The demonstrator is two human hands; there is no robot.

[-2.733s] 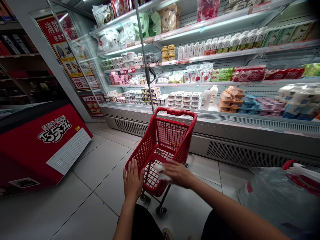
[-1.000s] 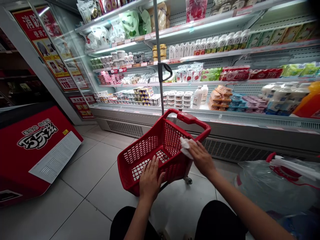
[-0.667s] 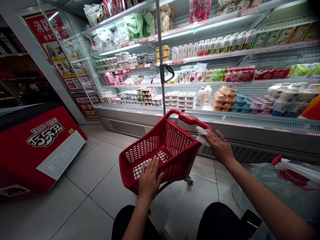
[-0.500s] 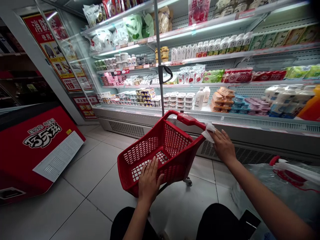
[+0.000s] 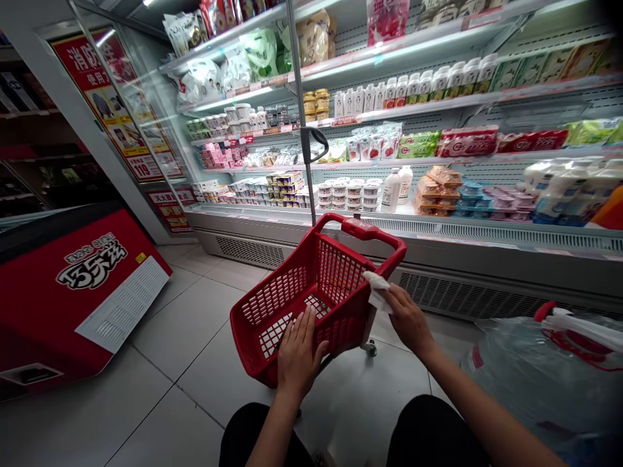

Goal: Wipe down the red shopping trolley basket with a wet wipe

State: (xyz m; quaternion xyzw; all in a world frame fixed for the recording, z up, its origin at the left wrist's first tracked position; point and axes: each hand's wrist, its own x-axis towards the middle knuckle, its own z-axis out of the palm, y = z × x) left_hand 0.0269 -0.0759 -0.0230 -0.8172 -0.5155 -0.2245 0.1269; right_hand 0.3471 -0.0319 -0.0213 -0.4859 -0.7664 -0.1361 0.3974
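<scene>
A red plastic shopping cart (image 5: 272, 292) stands on the floor before me, its basket holding nothing that I can see. My left hand (image 5: 299, 353) lies flat against the cart's near side, fingers stretched over the rim. In my right hand (image 5: 407, 319) is a crumpled white wipe (image 5: 378, 285), pinched between the fingers. The wipe touches the basket's top rim at the rear right corner, below the handle (image 5: 365, 228). Part of the near wall is hidden behind my left hand.
An open refrigerated shelf unit (image 5: 438, 227) with several rows of dairy goods runs behind the cart. A red freezer chest (image 5: 58, 311) stands at left. Large clear water bottles (image 5: 549, 370) with a red handle are at right. A grey pole (image 5: 307, 175) rises behind the cart.
My right hand has moved the wipe from the cart's handle bar down and left to the basket rim. My left hand stays at the near side.
</scene>
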